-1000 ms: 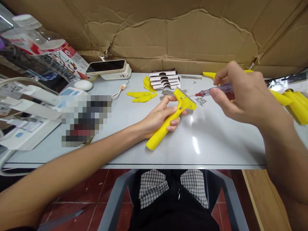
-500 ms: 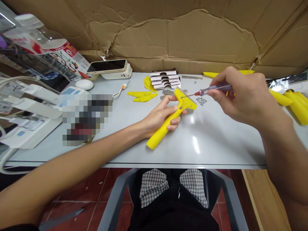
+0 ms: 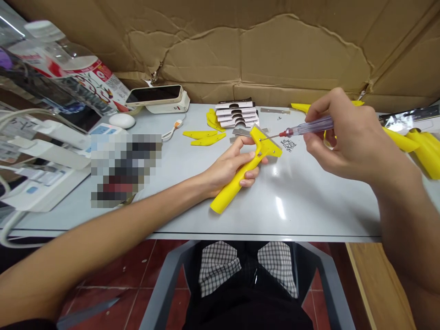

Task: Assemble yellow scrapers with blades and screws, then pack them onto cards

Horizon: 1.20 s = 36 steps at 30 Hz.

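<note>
My left hand (image 3: 235, 167) is wrapped round a yellow scraper (image 3: 237, 183), its handle angled down to the left and its wide head up to the right. Two screw heads show on that head. In my right hand (image 3: 347, 142) is a screwdriver (image 3: 305, 127) with a clear purple-tinted handle and a red collar. Its tip meets the scraper head at the upper-left screw. A small heap of screws (image 3: 288, 145) lies on the table just right of the scraper head. Metal blades (image 3: 241, 132) lie behind it, partly hidden.
Yellow head plates (image 3: 204, 137) lie left of a stack of blade packs (image 3: 237, 113). More yellow handles (image 3: 424, 151) are at the right. A phone (image 3: 156, 95), a white mouse (image 3: 122, 121), a power strip (image 3: 44, 178) and bottles (image 3: 92, 82) stand left. Cardboard (image 3: 206, 50) walls the back.
My right hand's fingers have shifted slightly on the screwdriver handle, with its tip still at the same screw. The scraper stays in my left hand, nearly unmoved.
</note>
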{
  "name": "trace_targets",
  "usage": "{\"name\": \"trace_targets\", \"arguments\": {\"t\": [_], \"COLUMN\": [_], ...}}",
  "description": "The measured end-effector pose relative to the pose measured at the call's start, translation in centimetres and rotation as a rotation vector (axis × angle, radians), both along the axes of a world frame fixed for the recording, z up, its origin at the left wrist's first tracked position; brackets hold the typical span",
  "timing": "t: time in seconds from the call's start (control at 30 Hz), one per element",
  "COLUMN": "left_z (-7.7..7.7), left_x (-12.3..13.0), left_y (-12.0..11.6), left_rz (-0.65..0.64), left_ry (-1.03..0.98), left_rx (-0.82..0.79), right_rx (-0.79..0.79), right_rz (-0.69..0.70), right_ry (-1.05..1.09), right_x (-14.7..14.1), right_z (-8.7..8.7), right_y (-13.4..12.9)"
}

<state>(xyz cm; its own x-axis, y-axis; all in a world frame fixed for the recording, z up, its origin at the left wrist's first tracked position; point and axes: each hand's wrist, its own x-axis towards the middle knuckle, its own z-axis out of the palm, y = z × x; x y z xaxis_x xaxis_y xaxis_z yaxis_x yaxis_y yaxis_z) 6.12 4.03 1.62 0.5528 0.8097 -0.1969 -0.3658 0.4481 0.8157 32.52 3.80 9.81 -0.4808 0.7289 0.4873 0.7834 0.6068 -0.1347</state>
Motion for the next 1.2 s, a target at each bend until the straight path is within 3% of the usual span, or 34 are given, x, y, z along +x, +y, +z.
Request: {"name": "trace_targets", "arguments": {"t": [0.1,0.33,0.6,0.87,1.2], "left_z": [0.11,0.15,0.05,0.11,0.04], "left_x": [0.02,0.01,-0.07,0.07,-0.03], "left_y": [0.0,0.02,-0.06,0.09,0.02], "left_rz": [0.009,0.014,-0.003,0.034,0.018], "left_ry": [-0.004,-0.008,-0.01,-0.022,-0.008], "left_rx": [-0.012,-0.026,-0.012,-0.044,-0.015], "right_rx": [0.028,0.068,-0.002,0.08,0.057], "right_rz": [0.037,-0.05,0.037,0.117,0.036], "right_ry": [0.015,-0.062,0.019,0.008,-0.034], "right_x": [-0.02,-0.24,-0.18,0.0,-0.16], "right_z": [-0.08,0.04,0.15,0.11,0.18], "right_y": [0.15,0.21,-0.21,0.18,0.19]}}
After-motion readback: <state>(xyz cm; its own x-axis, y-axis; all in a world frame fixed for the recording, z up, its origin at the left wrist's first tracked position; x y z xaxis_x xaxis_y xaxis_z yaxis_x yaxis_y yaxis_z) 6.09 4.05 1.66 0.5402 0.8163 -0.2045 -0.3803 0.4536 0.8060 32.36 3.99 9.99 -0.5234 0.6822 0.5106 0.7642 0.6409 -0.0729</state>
